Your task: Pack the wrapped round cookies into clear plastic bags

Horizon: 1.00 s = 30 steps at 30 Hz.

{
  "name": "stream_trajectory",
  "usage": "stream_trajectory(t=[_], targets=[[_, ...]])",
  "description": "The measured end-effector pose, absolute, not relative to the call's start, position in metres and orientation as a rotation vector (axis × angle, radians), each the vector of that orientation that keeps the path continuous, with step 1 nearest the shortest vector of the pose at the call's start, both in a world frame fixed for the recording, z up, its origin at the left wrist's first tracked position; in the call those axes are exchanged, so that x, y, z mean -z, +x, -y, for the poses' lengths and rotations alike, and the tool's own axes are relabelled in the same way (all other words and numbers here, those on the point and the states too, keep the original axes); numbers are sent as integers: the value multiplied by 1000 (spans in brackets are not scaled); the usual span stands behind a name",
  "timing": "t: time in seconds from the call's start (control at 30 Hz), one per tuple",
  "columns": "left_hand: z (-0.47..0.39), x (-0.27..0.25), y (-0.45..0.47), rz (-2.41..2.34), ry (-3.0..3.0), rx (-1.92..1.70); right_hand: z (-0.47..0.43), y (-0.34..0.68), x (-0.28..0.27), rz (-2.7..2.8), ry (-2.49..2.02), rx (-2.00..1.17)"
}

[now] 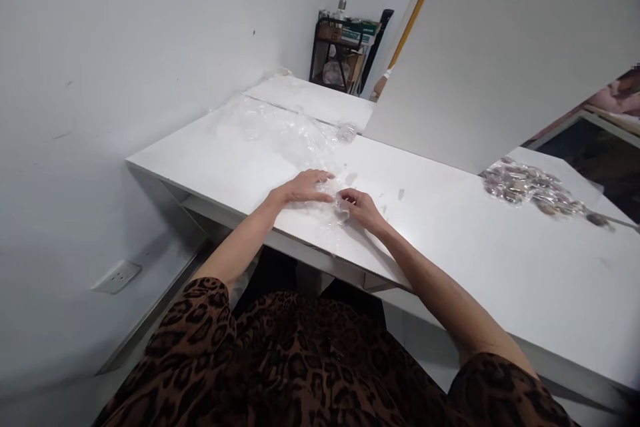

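Observation:
My left hand (306, 187) lies over clear crinkled plastic on the white table, thumb and fingers apart. Just to its right, my right hand (362, 209) has thumb and fingertips pinched at a clear plastic bag (342, 215). What may be inside that bag I cannot make out. Beyond both hands, a heap of thin clear plastic bags (300, 137) spreads toward the wall. A small filled clear packet (347, 132) sits at the far edge of this heap.
The white table (475, 260) runs along a white wall (125, 47). On the right lies a pile of filled clear packets (525, 187). A large pale upright panel (490, 47) stands behind the table. Farther back is a dark shelf rack (337, 47). A wall socket (117, 277) is low left.

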<state>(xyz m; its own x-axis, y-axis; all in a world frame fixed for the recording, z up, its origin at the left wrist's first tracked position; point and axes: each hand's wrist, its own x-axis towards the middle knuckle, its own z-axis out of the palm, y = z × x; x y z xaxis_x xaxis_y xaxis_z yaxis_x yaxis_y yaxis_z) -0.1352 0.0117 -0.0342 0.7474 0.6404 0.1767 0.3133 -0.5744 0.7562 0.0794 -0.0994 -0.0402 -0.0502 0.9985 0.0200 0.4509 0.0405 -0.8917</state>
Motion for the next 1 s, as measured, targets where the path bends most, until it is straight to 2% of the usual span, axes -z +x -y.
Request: stream_trajectory(t=[0.1, 0.2, 0.37, 0.6, 0.83, 1.0], targets=[[-1, 35, -130, -729, 2526, -462, 98, 78, 42, 1475, -1388, -1038], [2, 38, -129, -721, 2515, -576, 99, 83, 45, 1305, -1317, -1095], [-31, 22, -139, -785, 2259, -1055, 99, 93, 45, 1062, -1274, -1191], [-132, -58, -141, -812, 1496, -1648, 96, 98, 46, 1158, -1312, -1220], [-220, -124, -129, -1008, 1850, -1776, 98, 99, 43, 1160, -1320, -1291], [-267, -100, -94, -1332, 1385, -1677, 99, 98, 42, 1161, -1298, -1318]])
